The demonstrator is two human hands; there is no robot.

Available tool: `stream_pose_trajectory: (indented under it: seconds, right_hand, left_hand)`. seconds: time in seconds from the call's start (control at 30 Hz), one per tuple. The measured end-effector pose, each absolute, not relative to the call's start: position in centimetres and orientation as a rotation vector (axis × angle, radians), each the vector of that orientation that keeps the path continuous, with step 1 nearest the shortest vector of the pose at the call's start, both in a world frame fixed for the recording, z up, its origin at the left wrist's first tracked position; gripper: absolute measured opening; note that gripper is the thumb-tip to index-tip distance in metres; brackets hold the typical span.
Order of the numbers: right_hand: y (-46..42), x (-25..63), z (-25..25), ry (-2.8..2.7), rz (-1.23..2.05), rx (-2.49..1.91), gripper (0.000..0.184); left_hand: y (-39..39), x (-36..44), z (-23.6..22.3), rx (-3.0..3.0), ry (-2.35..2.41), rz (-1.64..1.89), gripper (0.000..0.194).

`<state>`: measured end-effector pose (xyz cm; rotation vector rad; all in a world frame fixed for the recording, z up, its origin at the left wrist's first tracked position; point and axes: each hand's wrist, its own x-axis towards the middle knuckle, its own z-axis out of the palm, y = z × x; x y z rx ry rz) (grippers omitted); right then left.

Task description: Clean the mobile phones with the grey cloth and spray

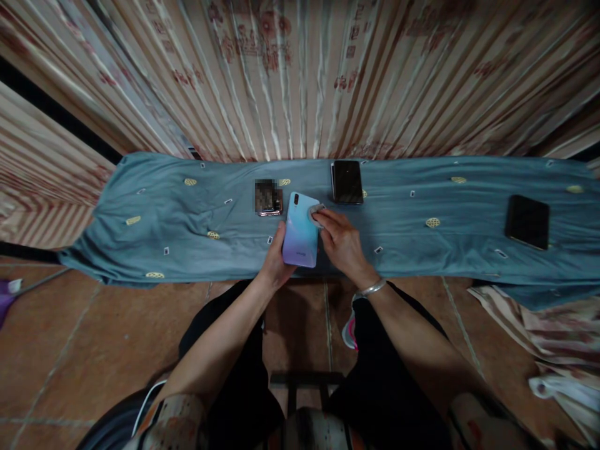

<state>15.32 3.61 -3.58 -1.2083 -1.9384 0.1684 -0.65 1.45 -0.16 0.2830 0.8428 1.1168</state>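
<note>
A smartphone (301,234) with a light blue to purple back is held back side up in my left hand (277,259), the thumb along its left edge. Its camera strip lies near the top left corner. My right hand (341,240) pinches a small greyish cloth or pad (316,215) against the phone's upper right edge. Just left of the phone sits a small dark object with a shiny edge (270,211), partly blurred out. Up and to the right lies a dark, glossy phone-like slab (347,182), seemingly on top of another thin item.
A blue-green cloth with yellow prints (403,244) covers the long, narrow surface. At its right lies a black rectangular case or device (527,222). A patterned curtain (300,75) hangs right behind. Below are brown floor tiles (117,350) and striped fabric (525,319).
</note>
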Motion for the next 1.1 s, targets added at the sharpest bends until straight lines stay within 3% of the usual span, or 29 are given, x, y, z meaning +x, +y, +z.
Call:
stream_pose_trajectory:
  seconds: [0.6, 1.1]
  right_hand:
    - [-0.2, 13.3, -2.9, -2.165, 0.139, -1.150, 0.044]
    - [-2.9, 11.8, -2.6, -2.279, 0.138, -0.951, 0.044]
  left_hand:
    - [2.8, -1.8, -0.3, 0.245, 0.842, 1.130, 0.060]
    - [2.7, -1.9, -0.4, 0.277, 0.924, 1.069, 0.085]
